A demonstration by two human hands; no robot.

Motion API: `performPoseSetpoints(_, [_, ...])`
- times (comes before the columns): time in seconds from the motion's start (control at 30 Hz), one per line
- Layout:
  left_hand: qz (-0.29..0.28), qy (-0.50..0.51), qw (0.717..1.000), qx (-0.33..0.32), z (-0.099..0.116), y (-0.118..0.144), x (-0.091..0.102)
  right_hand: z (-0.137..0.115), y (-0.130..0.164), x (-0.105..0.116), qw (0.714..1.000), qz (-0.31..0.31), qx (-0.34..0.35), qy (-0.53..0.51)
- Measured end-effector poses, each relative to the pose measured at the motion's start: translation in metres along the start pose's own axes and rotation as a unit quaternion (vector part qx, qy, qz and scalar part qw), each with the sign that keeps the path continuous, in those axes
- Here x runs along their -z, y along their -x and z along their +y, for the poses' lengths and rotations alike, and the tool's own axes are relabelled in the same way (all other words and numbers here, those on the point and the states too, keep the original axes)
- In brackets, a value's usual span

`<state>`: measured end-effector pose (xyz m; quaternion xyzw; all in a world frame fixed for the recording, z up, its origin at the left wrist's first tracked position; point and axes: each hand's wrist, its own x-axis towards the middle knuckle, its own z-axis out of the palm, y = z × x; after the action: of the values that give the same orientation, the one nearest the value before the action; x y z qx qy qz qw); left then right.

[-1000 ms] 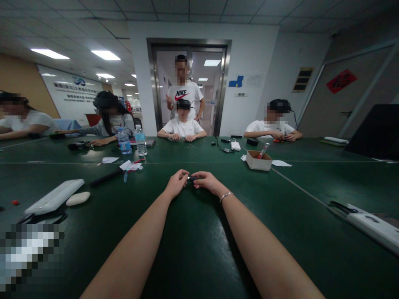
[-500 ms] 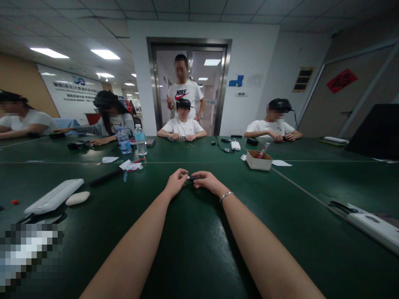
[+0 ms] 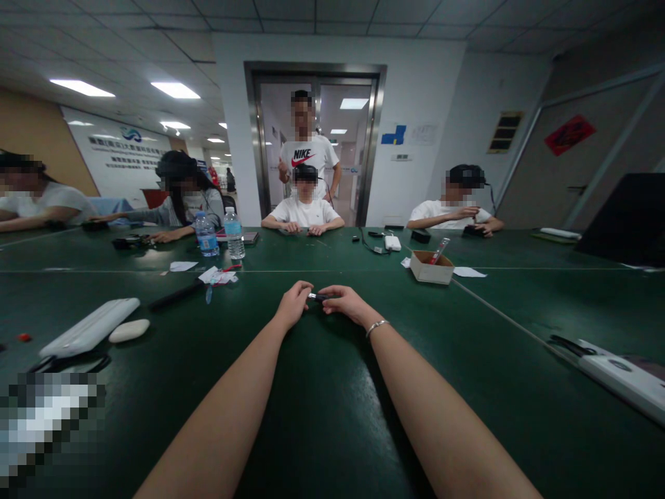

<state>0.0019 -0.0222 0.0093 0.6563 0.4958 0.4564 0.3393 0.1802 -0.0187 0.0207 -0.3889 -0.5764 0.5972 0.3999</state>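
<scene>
Dark piece (image 3: 319,298): looked light, stiff, silver tip (image 3: 312,296) slick.
Left hand (image 3: 294,305), right hand (image 3: 343,303): pinched opposite ends.
Surest hold: seemed behind tip.

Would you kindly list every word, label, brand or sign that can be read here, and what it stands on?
"NIKE": standing person's white shirt.
Wall sign: Chinese characters, too blurred to quote surely.
Red diamond sign: dark character, blurred.
Bottle labels: too small.
Pale posted sheet: too faint.
Glass door lettering: too small.
Small black-and-silver object: none readable.
</scene>
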Motion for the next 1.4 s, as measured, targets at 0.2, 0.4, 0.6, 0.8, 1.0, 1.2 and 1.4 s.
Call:
performPoseSetpoints(0.2, [-0.004, -0.001, 1.000, -0.023, -0.0024, -0.0005, -0.0001, 0.0012, -0.0011, 0.0000, 1.000, -0.004, 0.004, 0.006])
performPoseSetpoints(0.4, [-0.026, 0.041, 0.999, -0.011, 0.0011, 0.0003, -0.0013, 0.0016, -0.0016, 0.0003, 1.000, -0.002, 0.006, 0.013])
performPoseSetpoints(0.6, [-0.034, 0.024, 0.999, -0.011, -0.0019, -0.0006, -0.0022, 0.0009, -0.0008, -0.0007, 1.000, 0.007, 0.011, 0.010])
performPoseSetpoints(0.8, [-0.004, 0.018, 1.000, -0.012, -0.0071, -0.0041, -0.0018, 0.0010, -0.0009, -0.0009, 1.000, 0.010, 0.007, 0.007])
performPoseSetpoints(1.0, [-0.016, 0.001, 1.000, -0.013, -0.0062, -0.0025, -0.0008, 0.0008, -0.0009, -0.0015, 1.000, 0.012, 0.006, 0.015])
performPoseSetpoints(1.2, [-0.001, -0.011, 1.000, -0.019, -0.0060, -0.0020, 0.0000, 0.0018, -0.0012, -0.0015, 1.000, 0.015, 0.011, 0.016])
performPoseSetpoints(1.4, [-0.014, -0.016, 0.999, -0.028, -0.0051, -0.0012, -0.0004, 0.0010, -0.0007, -0.0019, 1.000, 0.014, 0.008, 0.016])
